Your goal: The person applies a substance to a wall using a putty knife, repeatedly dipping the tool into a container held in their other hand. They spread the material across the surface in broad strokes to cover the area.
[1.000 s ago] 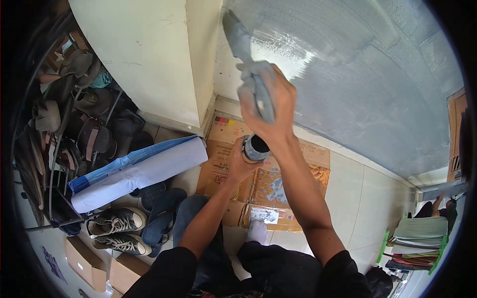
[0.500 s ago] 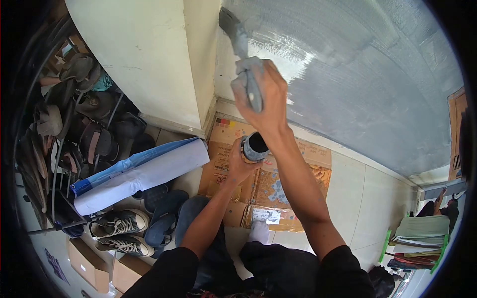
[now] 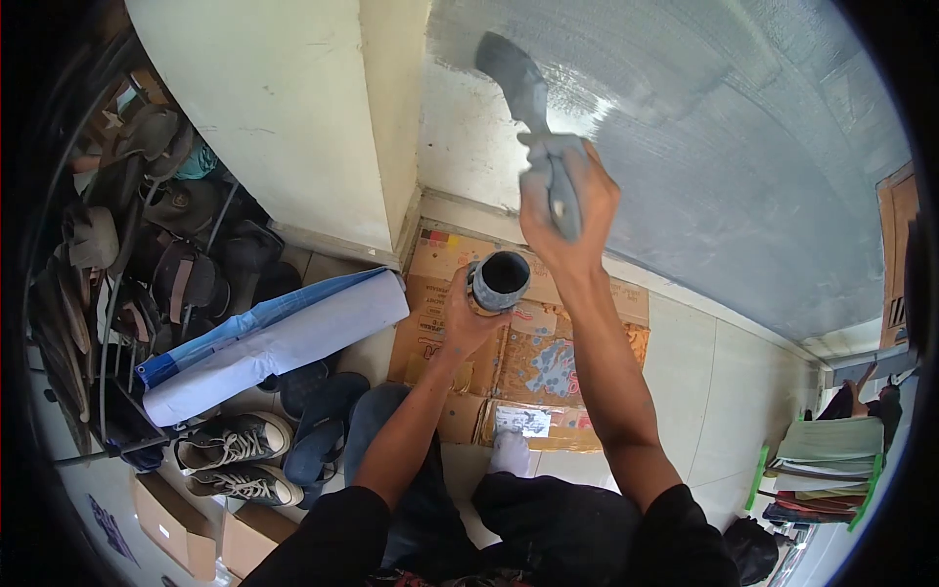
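Observation:
My right hand [image 3: 585,227] is closed around the grey-smeared handle of a paintbrush [image 3: 518,80]. The brush's bristles point up and left, across the wall [image 3: 724,176], and look blurred. Grey paint covers most of that wall, while a pale patch [image 3: 465,147] shows near the corner and a bright, thinly streaked area lies behind the brush. Below, my left hand [image 3: 466,321] grips a small paint can [image 3: 481,292] from its left side. The can's mouth faces up and looks dark inside; grey paint coats its outside.
Flattened cardboard [image 3: 460,264], spotted with grey paint, covers the floor beneath the can. A cream pillar [image 3: 284,117] stands at left. Beside it are a rolled white sheet [image 3: 284,342], a rack of footwear [image 3: 181,205] and sneakers [image 3: 235,440]. A green-framed rack [image 3: 831,445] stands right.
My right hand has moved right and down with the paintbrush, whose bristles have swung away from the pillar corner. The left hand and paint can stay nearly in place.

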{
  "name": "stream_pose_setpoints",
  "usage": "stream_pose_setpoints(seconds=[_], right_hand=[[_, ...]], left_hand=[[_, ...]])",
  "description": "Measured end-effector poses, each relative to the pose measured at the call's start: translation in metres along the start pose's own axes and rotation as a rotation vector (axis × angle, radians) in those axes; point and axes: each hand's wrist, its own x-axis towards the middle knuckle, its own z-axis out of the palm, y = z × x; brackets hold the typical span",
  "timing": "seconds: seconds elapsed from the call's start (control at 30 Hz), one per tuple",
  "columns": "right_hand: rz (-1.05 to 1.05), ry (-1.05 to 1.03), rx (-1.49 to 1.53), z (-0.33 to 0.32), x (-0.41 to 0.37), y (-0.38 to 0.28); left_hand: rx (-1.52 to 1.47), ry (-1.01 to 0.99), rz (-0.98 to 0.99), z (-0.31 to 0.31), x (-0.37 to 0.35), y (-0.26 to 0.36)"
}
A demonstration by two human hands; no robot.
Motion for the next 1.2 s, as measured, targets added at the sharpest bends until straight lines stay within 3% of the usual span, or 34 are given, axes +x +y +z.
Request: stream_pose_setpoints(seconds=[0.1, 0.3, 0.6, 0.7, 0.77, 0.87, 0.93, 1.0, 1.1, 1.2], right_hand=[[0.048, -0.014, 0.289, 0.001, -0.006, -0.009], [-0.01, -0.102, 0.041, 0.02, 0.0, -0.002], [0.174, -0.017, -0.164, -0.071, -0.05, 0.007], [0.09, -0.062, -0.005, -0.05, -0.051, -0.007], [-0.122, -0.086, 0.055, -0.028, -0.032, -0.008], [-0.124, -0.071, 0.019, -0.012, -0.02, 0.009], [-0.023, -0.111, -0.128, -0.038, -0.027, 0.019], [0.176, -0.013, -0.239, -0.062, -0.035, 0.026], [0.129, 0.05, -0.2, -0.085, -0.048, 0.024], [0.146, -0.016, -0.065, -0.081, -0.055, 0.007]], left_hand=[[-0.038, -0.026, -0.025, 0.0, -0.001, -0.001], [0.017, -0.072, -0.018, -0.001, -0.004, -0.008], [-0.054, 0.013, -0.013, 0.006, -0.004, 0.002], [0.035, -0.033, -0.005, 0.008, -0.005, 0.001], [0.01, -0.03, 0.002, 0.007, -0.004, -0.003], [-0.025, -0.022, -0.005, 0.003, -0.004, 0.0], [-0.033, -0.018, -0.009, -0.002, -0.001, 0.0], [-0.068, 0.02, -0.022, -0.001, -0.001, -0.001], [-0.055, 0.02, -0.036, -0.001, -0.001, 0.007], [-0.018, 0.006, -0.016, 0.006, -0.003, -0.005]])
